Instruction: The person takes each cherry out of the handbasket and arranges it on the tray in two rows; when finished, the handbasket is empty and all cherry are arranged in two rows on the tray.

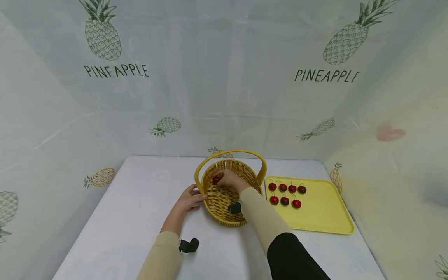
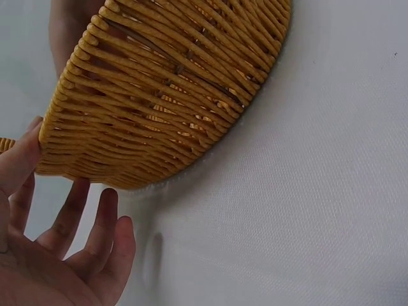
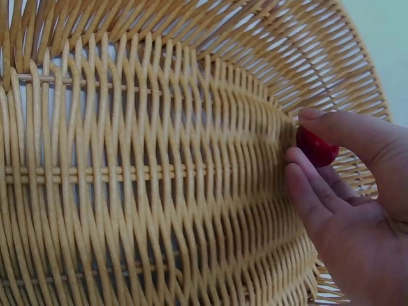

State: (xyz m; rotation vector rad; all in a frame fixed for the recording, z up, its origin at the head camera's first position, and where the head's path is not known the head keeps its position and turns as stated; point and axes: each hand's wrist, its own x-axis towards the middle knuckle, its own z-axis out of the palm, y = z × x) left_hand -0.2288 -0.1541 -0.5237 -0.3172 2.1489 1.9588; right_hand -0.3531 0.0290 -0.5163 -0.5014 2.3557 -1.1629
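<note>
Inside the yellow wicker basket [image 1: 224, 206], my right hand [image 1: 229, 179] pinches a dark red cherry [image 1: 216, 179] near the far left wall. The right wrist view shows the cherry [image 3: 317, 146] between thumb and fingertips, close to the woven bottom. My left hand [image 1: 190, 199] holds the basket's left rim beside the foot of its arched handle [image 1: 231, 151]. Seen from the left wrist, the thumb lies over the rim of the basket [image 2: 159, 95], and the other fingers [image 2: 102, 233] spread below, outside the wall.
A yellow tray [image 1: 325, 210] lies right of the basket, with several stemmed cherries [image 1: 292, 188] in two rows on its left part. White cloth covers the table [image 1: 115, 225]. Behind it hangs a pineapple-printed curtain [image 1: 217, 77].
</note>
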